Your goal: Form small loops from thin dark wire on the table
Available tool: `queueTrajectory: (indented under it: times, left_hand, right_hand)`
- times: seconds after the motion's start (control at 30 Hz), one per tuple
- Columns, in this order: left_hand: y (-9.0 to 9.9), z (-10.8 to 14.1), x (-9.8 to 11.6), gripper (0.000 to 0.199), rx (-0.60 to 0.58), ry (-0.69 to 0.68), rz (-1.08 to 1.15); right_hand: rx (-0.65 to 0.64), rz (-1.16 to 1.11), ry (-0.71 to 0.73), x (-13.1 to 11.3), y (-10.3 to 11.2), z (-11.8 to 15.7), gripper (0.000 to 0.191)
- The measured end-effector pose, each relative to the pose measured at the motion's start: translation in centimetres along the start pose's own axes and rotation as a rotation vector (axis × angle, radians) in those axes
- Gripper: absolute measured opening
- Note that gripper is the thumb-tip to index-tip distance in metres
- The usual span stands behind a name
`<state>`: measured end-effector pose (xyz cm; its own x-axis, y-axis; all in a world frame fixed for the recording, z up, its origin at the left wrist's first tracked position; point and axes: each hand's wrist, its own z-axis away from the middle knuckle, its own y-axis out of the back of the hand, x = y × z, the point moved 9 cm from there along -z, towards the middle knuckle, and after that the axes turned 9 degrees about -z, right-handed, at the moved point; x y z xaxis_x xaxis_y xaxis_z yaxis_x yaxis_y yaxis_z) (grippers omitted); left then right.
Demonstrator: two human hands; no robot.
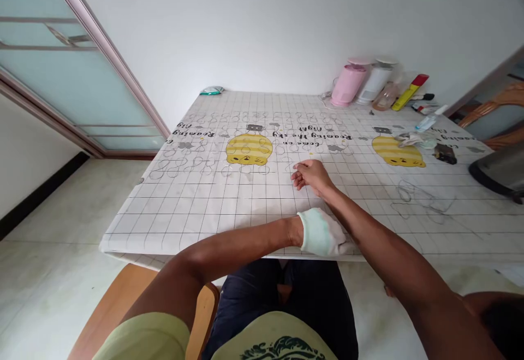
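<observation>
My bare right hand (313, 177) reaches over the middle of the table, its thumb and forefinger pinched and the other fingers loosely curled. A thin ring (288, 167) lies by its fingertips; whether the pinch holds anything is too small to make out. My left hand (323, 233) wears a pale green-white knitted glove and sits at the front edge, beside my right forearm. Its fingers curl inward, partly hidden, and what they hold does not show. Several rows of thin wire-like rings (200, 162) cover the far and left part of the checked tablecloth (184, 215).
A loose tangle of thin wire or thread (426, 201) lies at right, near a dark small object (445, 154) and a crumpled glove-like cloth (417, 140). Bottles and a pink cylinder (347, 85) stand against the wall. A metal vessel (499, 171) is at the right edge, a wooden chair (110, 316) below left.
</observation>
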<state>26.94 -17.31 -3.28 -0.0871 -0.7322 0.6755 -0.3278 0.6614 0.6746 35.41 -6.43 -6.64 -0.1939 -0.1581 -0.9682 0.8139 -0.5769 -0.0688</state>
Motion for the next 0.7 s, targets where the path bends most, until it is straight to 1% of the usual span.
queueTrajectory:
  times: [0.1,0.2,0.27,0.33,0.37,0.43,0.5,0.53,0.6,0.63,0.7]
  left_hand:
    - [-0.2,0.0,0.6,0.040,-0.077,-0.057,-0.048]
    - [0.0,-0.3,0.5,0.050,-0.064,-0.067,-0.067]
    - [-0.1,-0.4,0.1,0.056,-0.061,-0.068,-0.092]
    - [-0.7,-0.6,0.0,0.058,-0.073,-0.102,-0.147]
    - [-1.1,-0.6,0.0,0.057,-0.084,-0.130,-0.176]
    - [-1.9,-0.7,0.1,0.054,-0.101,-0.182,-0.219]
    - [-2.5,-0.7,0.1,0.051,-0.108,-0.208,-0.234]
    - [-2.7,-0.7,0.1,0.050,-0.109,-0.216,-0.242]
    - [-3.1,-0.6,0.3,0.047,-0.121,-0.252,-0.290]
    - [-3.2,-0.5,0.5,0.045,-0.131,-0.271,-0.323]
    - [-3.5,-0.3,0.6,0.043,-0.163,-0.293,-0.389]
  right_hand:
    - [0.003,0.007,-0.014,0.2,-1.4,-1.0,0.013]
    - [-0.013,0.019,-0.046,0.6,-2.3,-1.0,0.017]
    - [-0.030,0.062,-0.065,1.0,-2.4,-0.6,0.018]
    - [-0.028,0.181,-0.027,1.0,-1.7,-0.2,0.019]
    - [-0.013,0.275,0.042,0.5,-1.1,0.0,0.021]
    - [0.037,0.504,0.283,-1.3,-0.2,0.6,0.023]
    - [0.057,0.729,0.572,-3.2,-0.3,1.6,0.027]
    - [0.036,0.822,0.686,-3.6,-0.7,2.1,0.030]
    - [-0.085,0.964,0.826,-3.5,-2.3,2.6,0.040]
    - [-0.167,1.019,0.858,-3.0,-3.2,2.8,0.045]
    - [-0.312,1.110,0.869,-1.7,-4.6,2.8,0.053]
